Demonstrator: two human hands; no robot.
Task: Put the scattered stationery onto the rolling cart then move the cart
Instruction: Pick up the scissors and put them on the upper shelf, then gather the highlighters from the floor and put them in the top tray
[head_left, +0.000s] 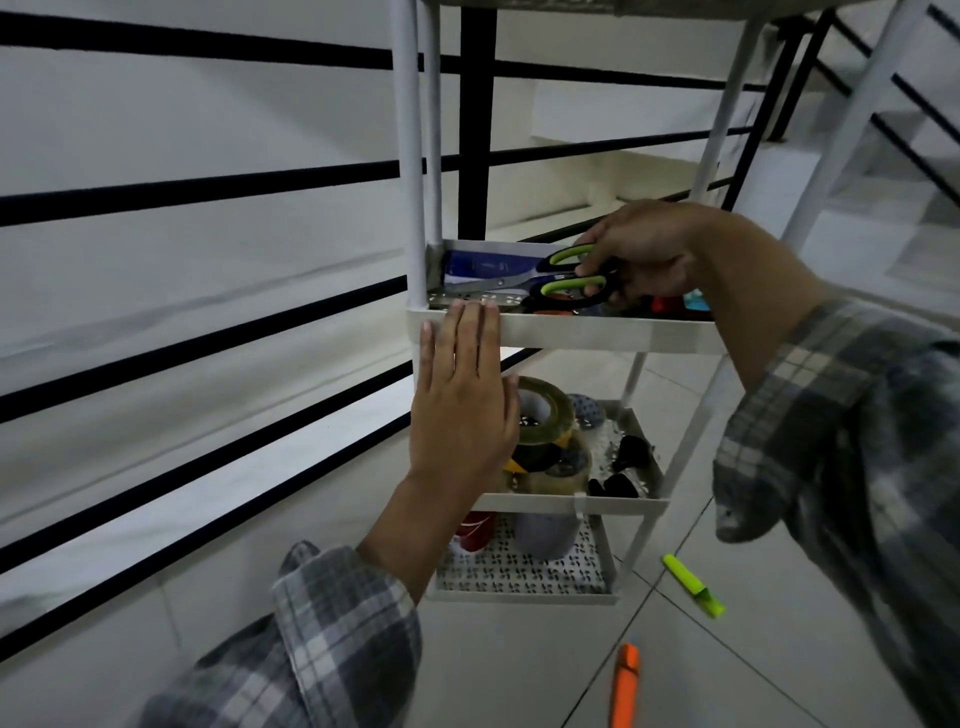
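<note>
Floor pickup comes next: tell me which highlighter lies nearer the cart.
The lime-green highlighter, just right of the cart's bottom shelf; the orange highlighter lies farther, toward the camera.

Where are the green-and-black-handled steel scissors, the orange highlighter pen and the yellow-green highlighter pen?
green-and-black-handled steel scissors (567, 285): head view, lower green handle loop.
orange highlighter pen (625, 687): head view, middle of its barrel.
yellow-green highlighter pen (691, 583): head view, middle of its barrel.

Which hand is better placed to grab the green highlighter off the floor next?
Probably the right hand, once it drops the scissors in the tray: the green highlighter lies on its side of the cart. The left hand rests flat against the tray rim, farther off.
</note>
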